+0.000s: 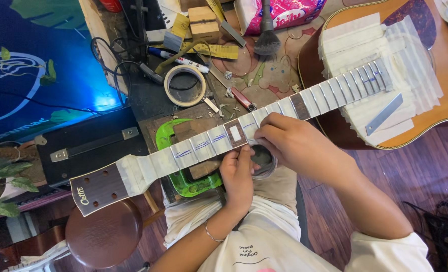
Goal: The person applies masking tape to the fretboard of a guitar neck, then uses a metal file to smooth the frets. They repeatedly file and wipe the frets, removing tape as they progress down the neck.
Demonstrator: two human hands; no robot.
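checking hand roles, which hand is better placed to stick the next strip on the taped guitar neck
Right, probably: the right hand already rests its fingertips on the white-taped wooden guitar neck, while the left hand sits beneath, beside the clear tape roll.

Wood, paper tape and metal on a guitar under repair.

The guitar neck (204,143) is wrapped in matt, cream paper tape, with thin metal frets showing as bright lines between strips. The headstock (99,188) is dark brown wood with a dull sheen. The guitar body (438,70) is glossy orange-brown wood, layered with the same pale tape. A flat metal blade (384,114) lies there, brushed grey. A clamp (176,156) looks like smooth, bright green plastic or painted metal. The tape roll (185,85) is matt paper. The stool seat (103,234) is smooth, shiny brown. The trousers (264,211) are pale cloth.
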